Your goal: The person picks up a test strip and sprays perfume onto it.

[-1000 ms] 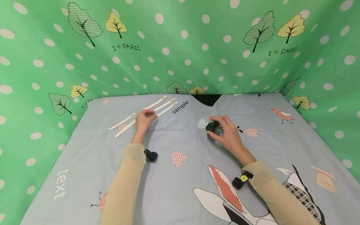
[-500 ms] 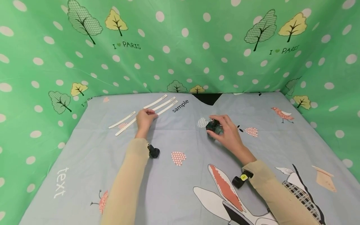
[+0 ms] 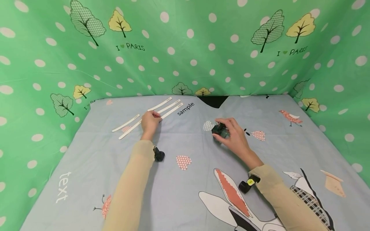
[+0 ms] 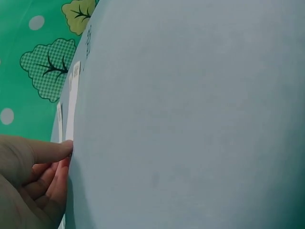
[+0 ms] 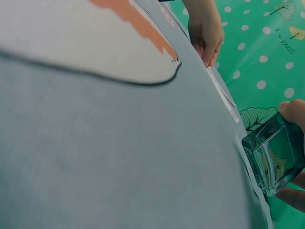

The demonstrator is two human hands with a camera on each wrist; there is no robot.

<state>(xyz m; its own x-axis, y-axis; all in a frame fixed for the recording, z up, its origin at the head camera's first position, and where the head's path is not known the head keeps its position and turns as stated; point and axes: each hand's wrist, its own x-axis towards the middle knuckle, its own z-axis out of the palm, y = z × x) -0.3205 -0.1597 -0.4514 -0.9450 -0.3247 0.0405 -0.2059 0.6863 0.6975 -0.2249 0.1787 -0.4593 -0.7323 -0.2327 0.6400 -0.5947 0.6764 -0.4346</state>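
Note:
In the head view my left hand [image 3: 150, 123] is at the left of the cloth. Its thumb and fingers pinch the nearest white paper strip [image 3: 172, 110], which extends past the fingertips in the left wrist view [image 4: 72, 102]. Several more thin strips lie slantwise beside it, such as one white strip [image 3: 125, 123] to the left; parts are hidden under the hand. To the right, my right hand [image 3: 235, 138] grips a square green glass bottle [image 3: 218, 129], apparently a perfume bottle. In the right wrist view its thick, clear glass faces the camera, tilted.
A grey-blue printed cloth [image 3: 185, 138] covers the table. Behind it and along both sides hangs a green dotted curtain [image 3: 190, 48]. Small black cameras sit on both wrists, the left camera [image 3: 159, 155] and the right camera [image 3: 245, 186].
My left hand and forearm have shifted slightly to the right, still at the strips. The right hand and bottle have stayed in place.

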